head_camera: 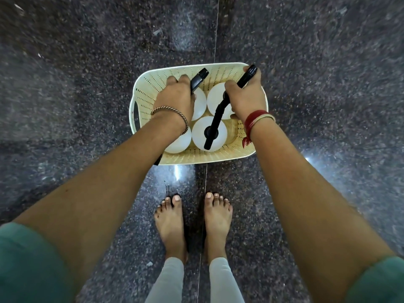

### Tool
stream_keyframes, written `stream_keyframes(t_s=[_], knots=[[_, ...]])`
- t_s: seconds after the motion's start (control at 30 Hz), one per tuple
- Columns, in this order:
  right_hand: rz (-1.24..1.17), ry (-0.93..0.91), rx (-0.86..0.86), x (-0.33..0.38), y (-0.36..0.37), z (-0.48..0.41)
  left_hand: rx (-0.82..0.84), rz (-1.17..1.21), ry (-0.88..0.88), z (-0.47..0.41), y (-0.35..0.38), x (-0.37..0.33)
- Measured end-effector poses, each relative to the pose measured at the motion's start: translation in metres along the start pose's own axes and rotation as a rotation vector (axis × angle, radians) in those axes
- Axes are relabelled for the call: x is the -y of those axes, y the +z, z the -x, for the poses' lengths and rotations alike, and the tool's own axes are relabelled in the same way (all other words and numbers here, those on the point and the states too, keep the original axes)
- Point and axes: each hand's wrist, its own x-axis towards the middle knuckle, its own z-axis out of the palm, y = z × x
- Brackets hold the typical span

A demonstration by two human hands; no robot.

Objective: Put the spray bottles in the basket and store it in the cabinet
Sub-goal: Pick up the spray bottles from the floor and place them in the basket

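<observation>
A cream perforated plastic basket (153, 84) stands on the dark floor in front of my feet. Several white spray bottles with black trigger heads stand upright inside it. My left hand (175, 95) is closed on the black head of the far left bottle (200, 103). My right hand (247, 95) grips the black head of the far right bottle (216, 99). A third bottle (209, 133) stands free at the near middle, its black sprayer pointing up toward me. A fourth white bottle (178, 142) shows partly under my left wrist.
The floor is dark speckled polished stone (87, 62) with a thin seam running through the middle. My bare feet (170, 217) stand just short of the basket's near rim. No cabinet is in view.
</observation>
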Motion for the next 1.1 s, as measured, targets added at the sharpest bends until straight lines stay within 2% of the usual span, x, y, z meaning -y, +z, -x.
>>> stream_keyframes(t_s=[0.17,0.37,0.5,0.6,0.77,0.83,0.93,1.03,1.1], knots=[[0.089,-0.022,0.015,0.001,-0.001,-0.003,-0.003,0.016,-0.030,-0.008,-0.007,-0.001],[0.084,-0.056,0.065,0.001,-0.005,-0.004,-0.065,0.051,-0.039,-0.007,-0.008,0.009],[0.215,-0.161,0.086,0.008,-0.006,-0.005,-0.051,0.117,-0.028,0.001,0.001,0.014],[0.337,-0.257,0.041,0.010,-0.010,-0.003,-0.041,0.129,-0.023,0.001,0.003,0.017],[0.343,-0.216,0.006,0.008,-0.017,0.009,-0.034,0.133,-0.012,0.004,0.000,0.026],[0.310,-0.225,-0.054,0.005,-0.020,0.017,-0.078,0.123,0.000,0.009,-0.005,0.032],[0.185,-0.303,-0.211,-0.009,-0.024,0.031,-0.239,0.003,-0.023,0.015,-0.010,0.048],[0.231,-0.290,-0.410,-0.034,-0.029,0.039,-0.353,0.040,-0.171,0.017,-0.009,0.070],[0.232,-0.153,-0.413,-0.053,-0.032,0.034,-0.286,0.171,-0.350,0.017,-0.002,0.086]])
